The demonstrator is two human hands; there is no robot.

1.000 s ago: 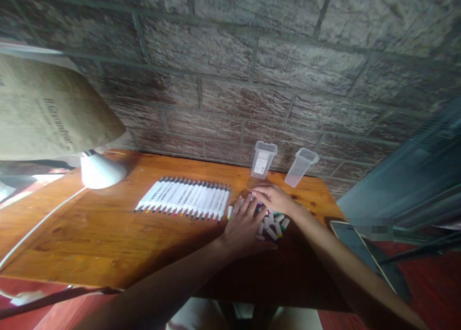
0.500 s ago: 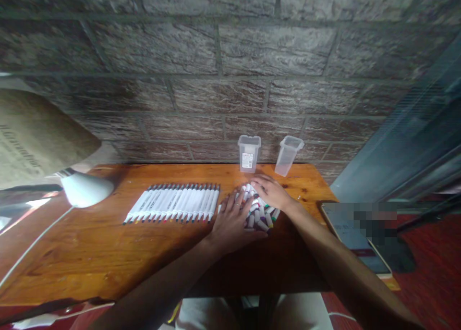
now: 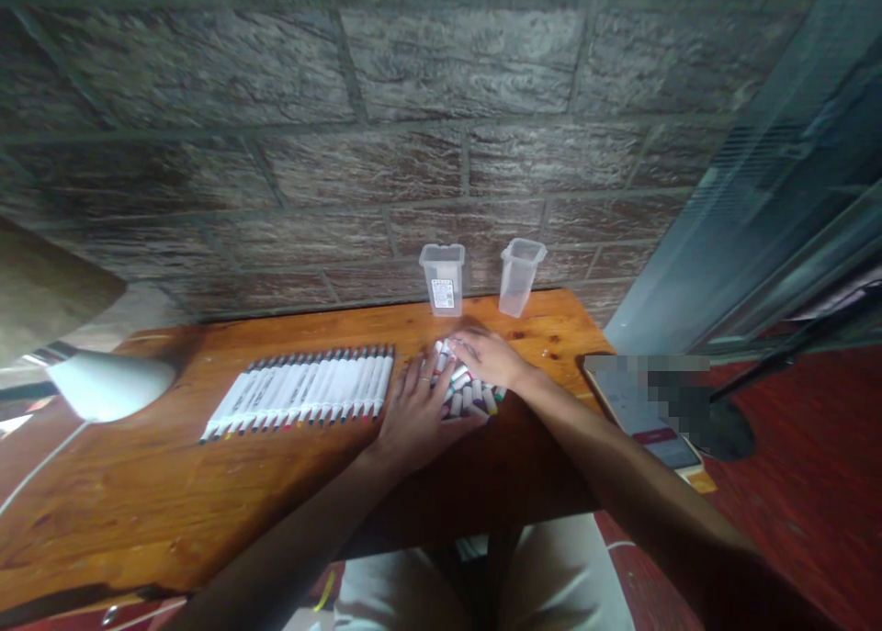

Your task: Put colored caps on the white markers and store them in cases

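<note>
A row of several white markers (image 3: pixel 303 394) lies side by side on the wooden table (image 3: pixel 172 493). To its right sits a loose heap of markers (image 3: pixel 469 397) with coloured caps. My left hand (image 3: pixel 417 411) lies flat with fingers spread on the left side of the heap. My right hand (image 3: pixel 486 355) rests palm down over the heap's top, fingers curved onto the markers. Two clear plastic containers stand at the back by the wall, one labelled (image 3: pixel 443 278), one plain (image 3: pixel 520 276).
A white lamp base (image 3: pixel 110 385) with a cord stands at the table's left, its shade (image 3: pixel 41 291) above. A phone (image 3: pixel 644 411) lies at the right edge. A brick wall (image 3: pixel 413 135) backs the table; a window (image 3: pixel 772 199) is at the right.
The view has swung left to right and tilted, so everything sits further left in the picture. Both hands stay on the marker heap, shifting slightly over it.
</note>
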